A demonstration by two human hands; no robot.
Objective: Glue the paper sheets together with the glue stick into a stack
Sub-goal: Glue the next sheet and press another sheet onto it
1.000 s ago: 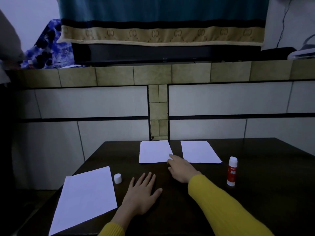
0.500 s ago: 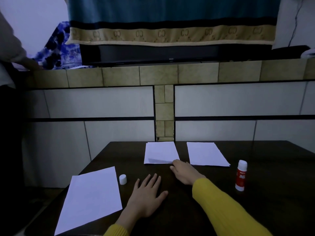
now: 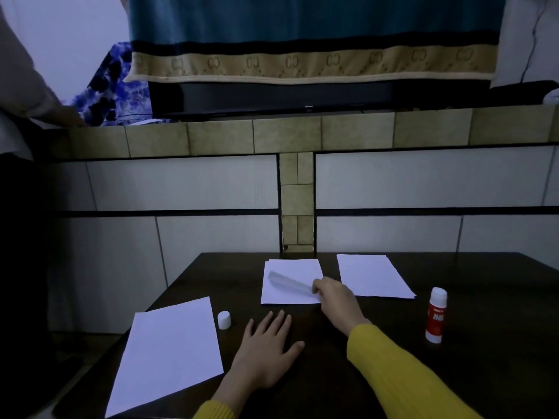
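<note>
At the centre of the frame the right hand [image 3: 334,297], in a yellow sleeve [image 3: 402,373], pinches the lower right corner of the top sheet of the middle paper pile [image 3: 290,282] between curled fingers and thumb, and that corner is lifted off the pile; the raised edge is blurred, so how far it is peeled up is hard to judge. The left hand [image 3: 266,355] lies flat on the dark table [image 3: 499,297] below the pile, fingers straight and spread, holding nothing. Just right of the pile lies a second paper pile [image 3: 372,276], apart from it by a strip of table. A single large sheet [image 3: 169,352] lies at the lower left of the frame, and a small white cap [image 3: 224,320] stands just beside its upper right corner. The glue stick [image 3: 435,316], red with a white top, stands upright at the right of the frame, well apart from both hands.
</note>
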